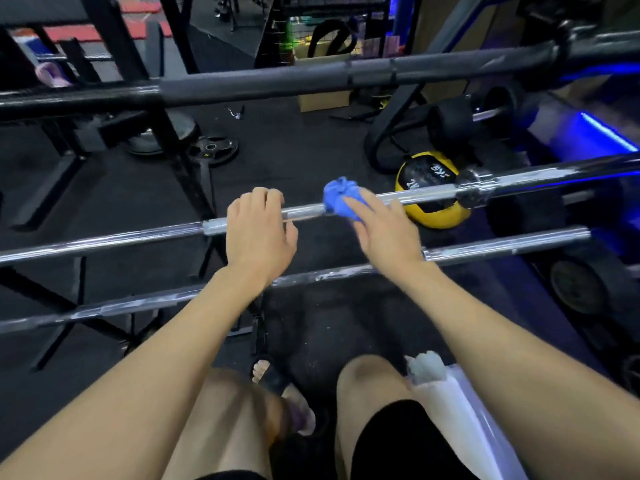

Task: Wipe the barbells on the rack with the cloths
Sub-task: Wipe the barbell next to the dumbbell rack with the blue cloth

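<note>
**Blue cloth on the middle bar**

Chrome bars cross our view: a padded bar (277, 83) above, another bar (502, 245) below. A yellow ball (433, 216) lies on the floor behind. Our left hand (259, 233) curls over the middle barbell (138, 233). Our right hand (384, 230) presses the bunched blue cloth (341, 197) against that bar, fingers nearly straight, cloth under the fingertips.
</note>
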